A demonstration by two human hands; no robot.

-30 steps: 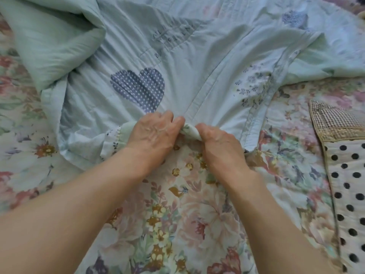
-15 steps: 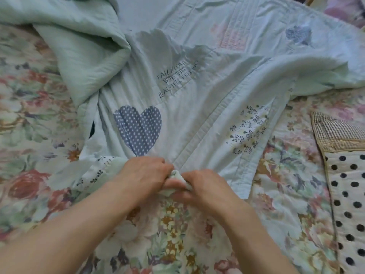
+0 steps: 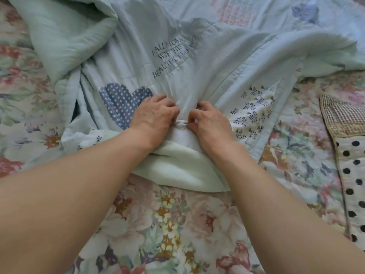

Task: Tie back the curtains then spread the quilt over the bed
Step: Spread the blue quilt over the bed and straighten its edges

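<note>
1. Faded floral-printed cotton bed cover (image 3: pixel 167 224): flat and broad, showing in front and to both sides.
2. Pale mint-blue padded quilt (image 3: pixel 217 62), lying on the bed ahead: drawn nearer than a second ago, near hem now flopped under the wrists with plain green backing turned out. Still heaped and folded at the left, so spreading judged barely begun.
3. Cream polka-dot cushion with checked corner (image 3: pixel 353 175): at the right, apart from the quilt.
4. Blue white-dotted heart patch (image 3: pixel 120 103): creased, touching the left hand (image 3: pixel 154 117).
5. Left hand and right hand (image 3: pixel 211 123): both curled tight, pinching one gathered ridge of quilt cloth, further in from the hem than before.
</note>
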